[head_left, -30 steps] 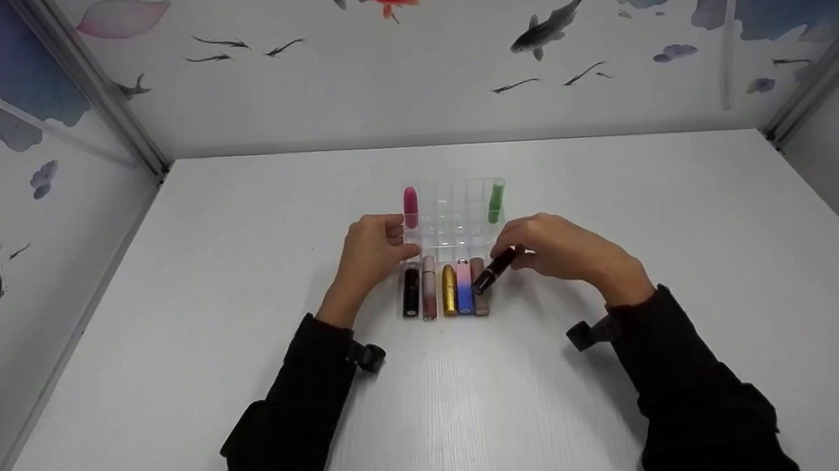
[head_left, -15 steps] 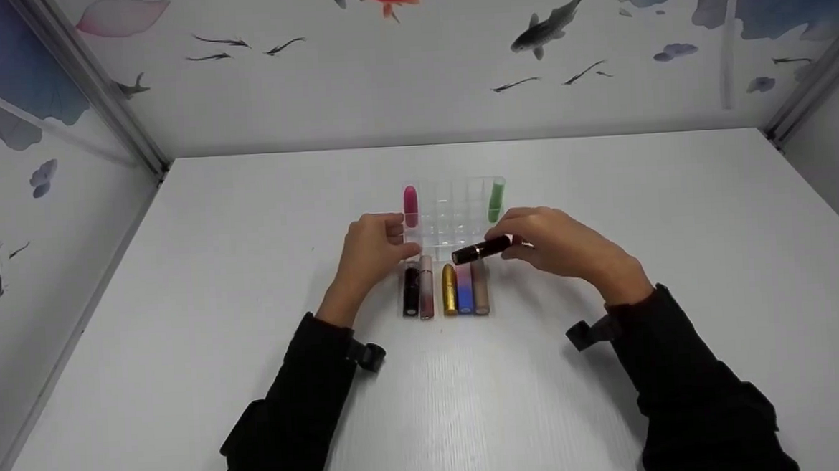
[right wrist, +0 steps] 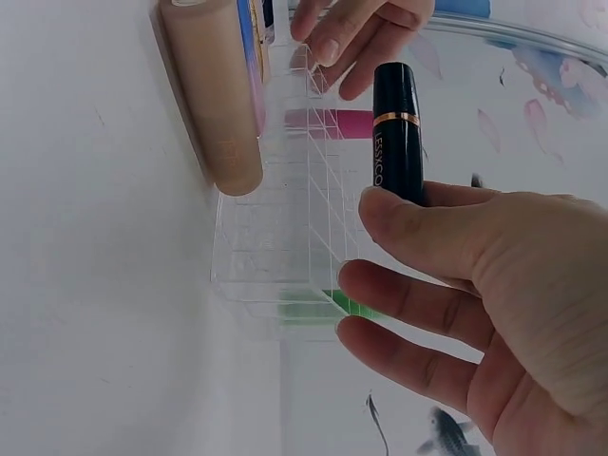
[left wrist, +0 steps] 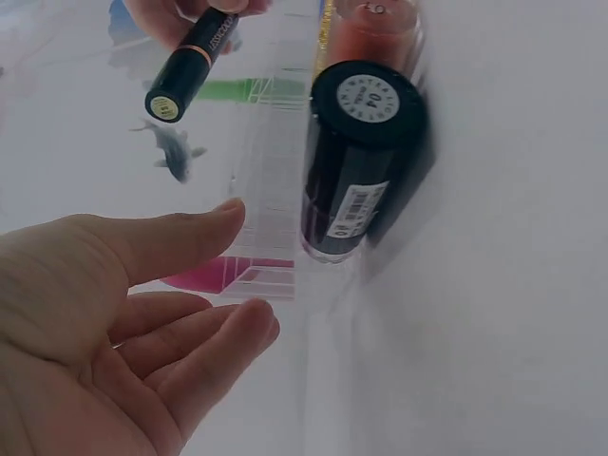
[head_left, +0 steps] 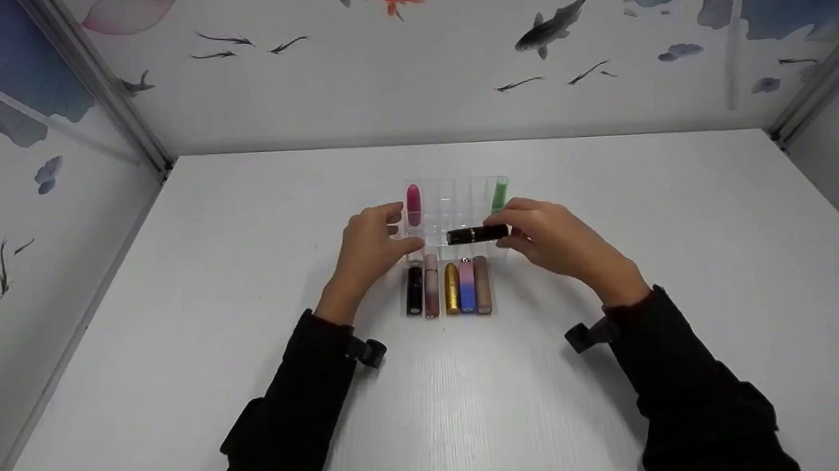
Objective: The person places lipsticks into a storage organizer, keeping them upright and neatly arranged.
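My right hand [head_left: 556,243] pinches a black lipstick [head_left: 477,234] by one end, between thumb and forefinger. A gold band rings the tube, which lies nearly level above the clear compartment organizer [head_left: 453,191]. In the right wrist view its other fingers are spread apart. My left hand [head_left: 373,245] is at the organizer's left side, thumb and fingers parted with nothing between them. Inside the organizer's back row stand a pink tube [head_left: 414,205] at left and a green tube [head_left: 500,194] at right, the latter partly hidden by my right hand.
Along the organizer's front lie a dark tube [head_left: 414,290], a lip gloss [head_left: 431,286], a gold lipstick [head_left: 452,289], a pink-and-blue tube [head_left: 467,287] and a brown tube [head_left: 482,284]. They rest side by side on the white table [head_left: 247,237]. Printed walls surround the table.
My right hand has raised the black lipstick away from the front row and back over the organizer, turning it from slanted to nearly level. The left hand has stayed nearly in place.
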The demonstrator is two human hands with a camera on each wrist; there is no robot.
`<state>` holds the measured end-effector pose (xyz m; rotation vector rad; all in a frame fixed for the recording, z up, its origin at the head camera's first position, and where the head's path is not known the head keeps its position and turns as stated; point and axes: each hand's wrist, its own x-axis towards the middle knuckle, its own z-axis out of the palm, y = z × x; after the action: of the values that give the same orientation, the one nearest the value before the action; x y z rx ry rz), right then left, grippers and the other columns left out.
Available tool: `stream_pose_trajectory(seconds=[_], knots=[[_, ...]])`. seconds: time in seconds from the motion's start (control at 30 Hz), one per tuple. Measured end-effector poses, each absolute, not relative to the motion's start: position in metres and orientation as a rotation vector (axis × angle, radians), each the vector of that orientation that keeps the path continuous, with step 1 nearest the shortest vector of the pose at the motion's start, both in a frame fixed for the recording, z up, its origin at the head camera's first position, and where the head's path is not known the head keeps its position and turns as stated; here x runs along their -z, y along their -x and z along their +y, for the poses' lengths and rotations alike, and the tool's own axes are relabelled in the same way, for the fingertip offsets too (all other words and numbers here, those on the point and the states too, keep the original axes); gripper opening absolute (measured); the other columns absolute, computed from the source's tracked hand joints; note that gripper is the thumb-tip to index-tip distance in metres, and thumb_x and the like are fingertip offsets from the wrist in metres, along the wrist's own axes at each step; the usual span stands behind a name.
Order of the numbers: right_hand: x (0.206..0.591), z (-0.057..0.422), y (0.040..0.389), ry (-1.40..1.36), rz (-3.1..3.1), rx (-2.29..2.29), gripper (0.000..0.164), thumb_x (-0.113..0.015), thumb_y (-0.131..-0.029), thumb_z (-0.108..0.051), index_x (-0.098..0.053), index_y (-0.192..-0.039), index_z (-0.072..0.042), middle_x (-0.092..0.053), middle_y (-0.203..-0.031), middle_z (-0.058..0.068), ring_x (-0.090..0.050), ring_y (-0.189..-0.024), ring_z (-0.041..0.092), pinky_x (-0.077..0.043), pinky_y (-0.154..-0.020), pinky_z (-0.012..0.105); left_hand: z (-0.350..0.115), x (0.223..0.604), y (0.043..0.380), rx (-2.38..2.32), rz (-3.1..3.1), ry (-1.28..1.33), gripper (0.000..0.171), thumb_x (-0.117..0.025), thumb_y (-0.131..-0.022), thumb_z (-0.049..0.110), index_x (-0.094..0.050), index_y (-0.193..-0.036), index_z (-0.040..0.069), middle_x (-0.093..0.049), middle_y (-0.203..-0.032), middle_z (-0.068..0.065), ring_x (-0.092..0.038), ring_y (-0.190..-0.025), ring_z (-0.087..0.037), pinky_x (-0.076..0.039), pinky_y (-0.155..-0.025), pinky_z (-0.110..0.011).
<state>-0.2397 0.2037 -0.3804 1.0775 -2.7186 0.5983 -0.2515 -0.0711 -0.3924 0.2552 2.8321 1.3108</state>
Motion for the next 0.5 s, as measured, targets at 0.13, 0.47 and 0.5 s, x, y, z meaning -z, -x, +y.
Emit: stream_pose_trajectory(seconds=[0.13, 0.47, 0.5], knots=[[0.381, 0.204, 0.239, -1.044, -2.686, -0.598, 0.031, -0.077, -0.088, 0.001, -0.072, -0.119, -0.002, -0.070, -0.108, 0.011, -0.066, -0.086, 0.022, -0.057, -0.075, 0.035, -0.073, 0.385, 0.248, -1.305, 2.912, -0.359, 0.046, -0.084, -0.086, 0.017, -0.067, -0.127, 0.003, -0.068, -0.127, -0.012, -0.066, -0.114, -0.030, -0.052, -0.096, -0.040], [0.383, 0.201, 0.238, -1.012, -2.680, -0.613, 0.029, -0.075, -0.091, -0.002, -0.072, -0.120, -0.004, -0.069, -0.108, 0.010, -0.067, -0.088, 0.022, -0.058, -0.076, 0.036, -0.066, 0.379, 0.239, -1.178, 2.851, -0.804, 0.050, -0.085, -0.085, 0.023, -0.065, -0.129, 0.007, -0.068, -0.122, -0.008, -0.066, -0.107, -0.023, -0.054, -0.092, -0.034], [0.383, 0.201, 0.238, -1.020, -2.672, -0.616, 0.029, -0.075, -0.090, -0.002, -0.072, -0.120, -0.004, -0.069, -0.108, 0.010, -0.067, -0.088, 0.022, -0.058, -0.076, 0.036, -0.064, 0.379, 0.238, -1.131, 2.862, -0.831, 0.051, -0.085, -0.086, 0.025, -0.065, -0.130, 0.008, -0.068, -0.123, -0.007, -0.066, -0.107, -0.022, -0.054, -0.091, -0.034]])
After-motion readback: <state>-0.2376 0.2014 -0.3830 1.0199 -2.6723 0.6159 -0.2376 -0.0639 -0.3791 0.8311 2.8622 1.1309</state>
